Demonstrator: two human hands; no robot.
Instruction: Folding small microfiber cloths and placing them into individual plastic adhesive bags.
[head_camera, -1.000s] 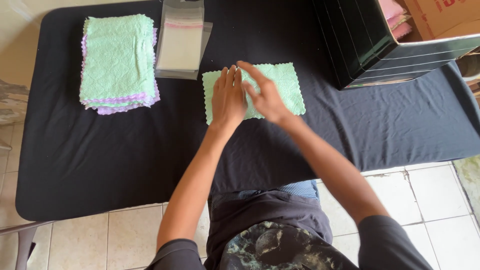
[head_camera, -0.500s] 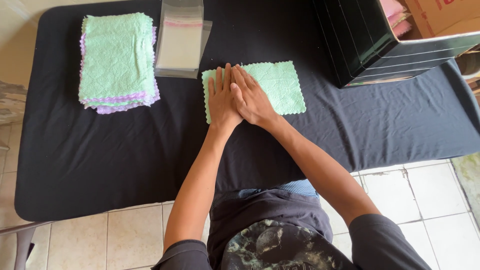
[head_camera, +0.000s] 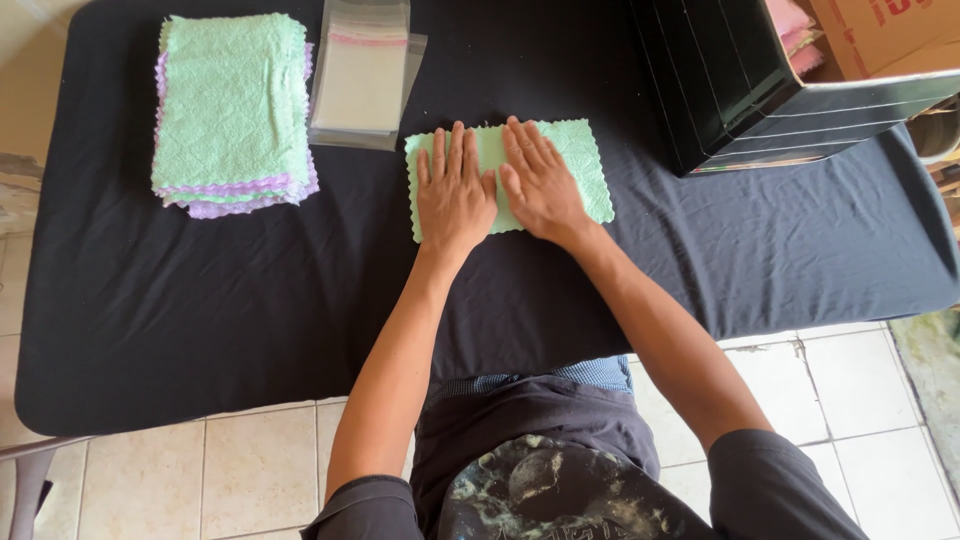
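Head camera looks down on your green cloth (head_camera: 585, 165), a small scallop-edged square spread flat near the middle of the black-covered worktop (head_camera: 200, 320). Both palms press on it: your left hand (head_camera: 455, 190) covers the cloth's left half, your right hand (head_camera: 540, 180) lies just beside it, thumbs nearly touching. Neither grip closes on anything; the fingers are splayed and flat, apparently to hold the fabric smooth against the worktop. Just beyond the cloth's far-left corner lies a stack of clear plastic sleeves (head_camera: 362, 70). Further left of the cloth sits a pile of green and purple cloths (head_camera: 233, 110), edges squared. To the cloth's right stands a black box (head_camera: 740, 80), with a cardboard carton (head_camera: 880, 35) behind it.
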